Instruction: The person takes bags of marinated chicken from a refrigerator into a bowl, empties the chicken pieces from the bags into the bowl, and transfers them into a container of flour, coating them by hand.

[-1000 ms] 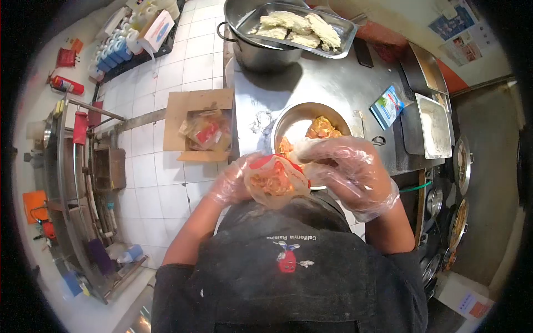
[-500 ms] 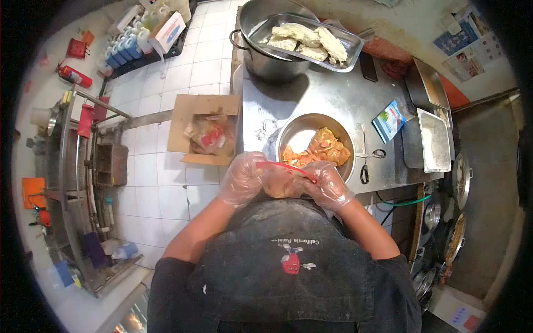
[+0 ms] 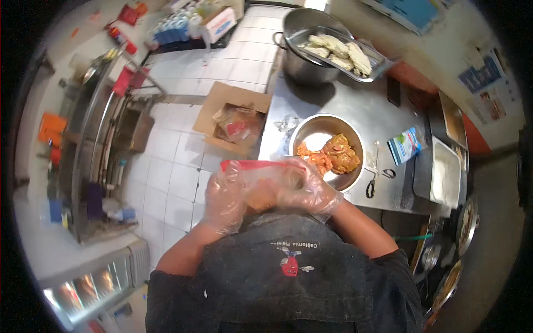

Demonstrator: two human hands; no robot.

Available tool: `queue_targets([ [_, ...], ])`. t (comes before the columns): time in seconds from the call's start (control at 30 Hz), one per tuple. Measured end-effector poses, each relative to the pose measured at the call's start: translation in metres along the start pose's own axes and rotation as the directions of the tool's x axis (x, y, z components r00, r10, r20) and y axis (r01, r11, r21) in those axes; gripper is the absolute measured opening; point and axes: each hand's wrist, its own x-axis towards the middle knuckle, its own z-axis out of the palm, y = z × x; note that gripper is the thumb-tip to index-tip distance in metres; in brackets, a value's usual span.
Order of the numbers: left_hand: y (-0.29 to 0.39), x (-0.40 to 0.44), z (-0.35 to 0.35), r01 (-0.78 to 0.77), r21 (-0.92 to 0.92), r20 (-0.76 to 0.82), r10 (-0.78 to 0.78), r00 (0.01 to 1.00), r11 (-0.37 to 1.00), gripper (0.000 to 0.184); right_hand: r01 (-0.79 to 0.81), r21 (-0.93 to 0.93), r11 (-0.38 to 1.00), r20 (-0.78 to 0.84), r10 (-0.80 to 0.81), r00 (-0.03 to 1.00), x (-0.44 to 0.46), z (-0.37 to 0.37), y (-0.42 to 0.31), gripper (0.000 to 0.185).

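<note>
My left hand (image 3: 223,198), in a clear plastic glove, grips one side of a clear bag with a red top strip (image 3: 258,183). On its other side my right hand (image 3: 312,188), gloved the same way, has hold of it near the top. Something orange-pink shows through the bag, low against my apron; its kind is blurred. Just beyond my right hand stands a steel bowl (image 3: 360,139) with orange-coated raw meat (image 3: 338,154) in it. Scissors (image 3: 371,187) with black handles lie on the steel table right of the bowl.
A large pot (image 3: 308,65) carries a metal tray of pale battered pieces (image 3: 358,58) at the back. A blue packet (image 3: 405,145), a phone (image 3: 393,90) and a white-filled steel pan (image 3: 446,172) are on the right. An open cardboard box (image 3: 214,114) stands left of the table.
The bag has swung left and spread wider between my hands, its red strip now raised and facing me more. My left hand has moved left and slightly down. The view has turned.
</note>
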Motion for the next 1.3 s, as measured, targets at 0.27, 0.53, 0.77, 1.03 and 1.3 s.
queue_targets([
  [0.27, 0.023, -0.111, -0.011, -0.029, -0.367, -0.373, -0.119, 0.92, 0.93, 0.054, -0.224, 0.408, 0.885, 0.516, -0.021, 0.856, -0.007, 0.077, 0.057, 0.099],
  [0.53, -0.004, -0.258, -0.115, -0.261, 0.839, -0.334, 0.829, 0.448, 0.479, 0.084, -0.426, 0.398, 0.813, 0.647, 0.08, 0.758, -0.072, 0.189, 0.041, 0.088],
  [0.77, -0.032, -0.472, -0.209, 0.08, 0.589, -0.292, 0.119, 0.949, 0.804, 0.081, -0.115, -0.031, 0.993, 0.938, 0.068, 0.34, -0.13, 0.378, 0.017, 0.065],
  [1.03, -0.147, -0.721, -0.39, 0.365, 0.61, -0.356, -0.169, 0.919, 0.703, 0.056, -0.166, 0.175, 0.971, 0.984, -0.178, -0.002, -0.236, 0.691, 0.026, 0.054],
  [1.3, -0.287, -0.862, -0.521, -0.18, -0.216, -0.336, 0.1, 0.937, 0.96, 0.053, 0.082, -0.278, 0.957, 0.834, 0.283, -0.474, -0.302, 0.919, -0.028, 0.055],
])
